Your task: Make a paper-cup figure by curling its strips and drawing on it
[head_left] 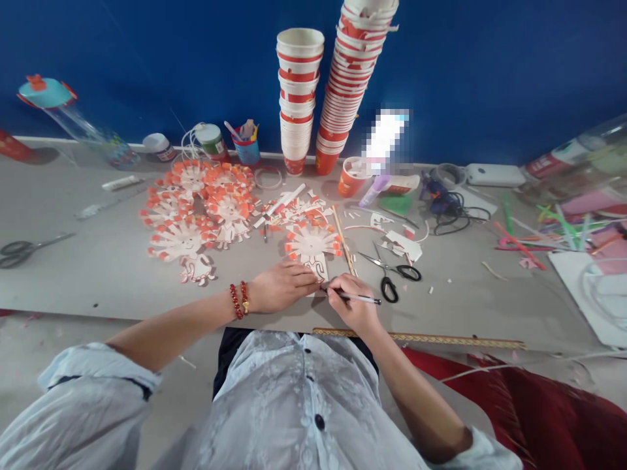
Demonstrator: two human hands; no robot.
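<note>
My right hand (353,301) is closed round a pen (361,298), its tip at the lower edge of a small white paper piece (313,264) with a dark outline drawn on it. My left hand (287,285) lies flat with fingers stretched out, pressing on that paper from the left. Directly above the drawing is a paper cutout (312,241) with white strips fanned out and orange-red ends. Whether it is joined to the drawn piece I cannot tell. A heap of similar paper cutouts (186,215) lies to the left; the lowest one has a cut-out body.
Open black-handled scissors (389,269) lie right of my right hand, other scissors (29,251) at far left. Two tall stacks of paper cups (297,98) stand at the back wall. Paper scraps (404,245), a lit phone (386,140) and a cable (453,212) lie around.
</note>
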